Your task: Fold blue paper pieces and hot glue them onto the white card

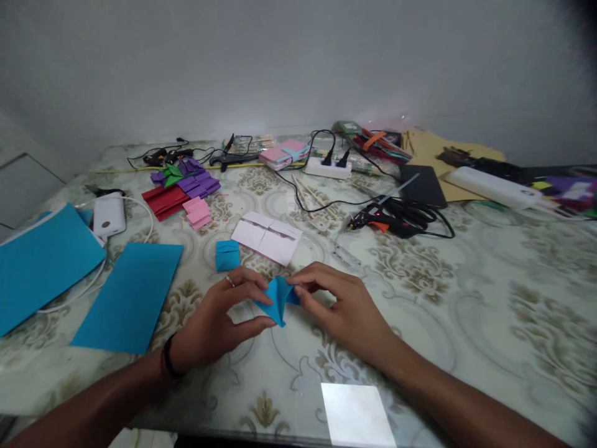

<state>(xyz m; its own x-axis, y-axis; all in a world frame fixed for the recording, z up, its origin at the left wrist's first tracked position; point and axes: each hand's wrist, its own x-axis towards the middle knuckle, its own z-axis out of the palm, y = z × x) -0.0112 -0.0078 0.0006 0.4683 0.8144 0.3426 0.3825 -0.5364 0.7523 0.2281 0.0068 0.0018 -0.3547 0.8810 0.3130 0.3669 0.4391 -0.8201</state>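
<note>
A small piece of folded blue paper [278, 298] is held between my two hands just above the table, its creased flaps standing up. My left hand [228, 311] grips its left side with fingers and thumb. At its right edge, my right hand [336, 298] pinches a flap between thumb and fingertips. Behind my left hand lies a small folded blue square [227, 256]. Just beyond the held piece sits a folded white paper [267, 238] with a red edge showing underneath.
Blue sheets [128, 298] and a white power bank [109, 213] with a cable lie left. Folded red, purple and pink papers [198, 213] sit further back. A black glue gun [373, 216], its cord and a power strip [329, 168] are behind my right hand.
</note>
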